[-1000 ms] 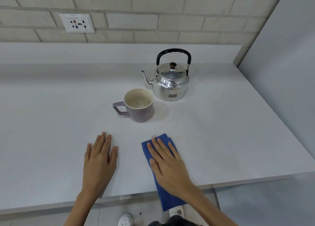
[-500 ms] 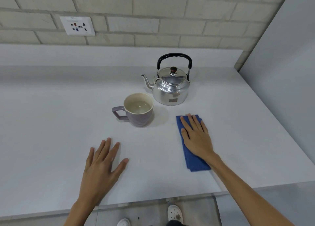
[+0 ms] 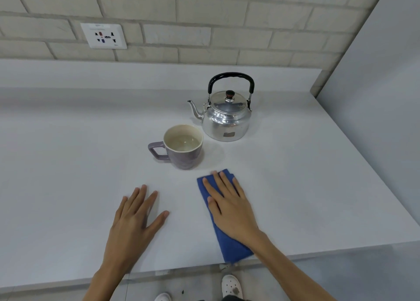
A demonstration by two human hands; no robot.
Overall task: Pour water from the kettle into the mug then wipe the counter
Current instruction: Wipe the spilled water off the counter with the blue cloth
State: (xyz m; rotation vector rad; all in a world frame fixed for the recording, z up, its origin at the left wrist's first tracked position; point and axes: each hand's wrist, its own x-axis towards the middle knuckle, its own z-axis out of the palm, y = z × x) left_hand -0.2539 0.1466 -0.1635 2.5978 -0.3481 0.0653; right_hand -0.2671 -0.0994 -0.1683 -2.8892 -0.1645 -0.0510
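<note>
A silver kettle (image 3: pixel 227 116) with a black handle stands upright on the pale counter (image 3: pixel 68 164), its spout pointing left. In front of it, to the left, a purple mug (image 3: pixel 181 147) holds water, handle to the left. My right hand (image 3: pixel 229 205) lies flat, fingers spread, pressing a folded blue cloth (image 3: pixel 231 244) onto the counter just in front of the mug. The cloth's near end reaches the counter's front edge. My left hand (image 3: pixel 134 221) rests flat on the counter with fingers apart, holding nothing, to the left of the cloth.
A brick wall with a white socket plate (image 3: pixel 103 36) runs behind the counter. A grey side panel (image 3: pixel 375 96) bounds the counter on the right. Below the front edge I see the floor and my white shoes (image 3: pixel 230 286).
My right hand has slid the blue cloth back toward me and leftward from beside the kettle to just in front of the mug. My left hand stays in place.
</note>
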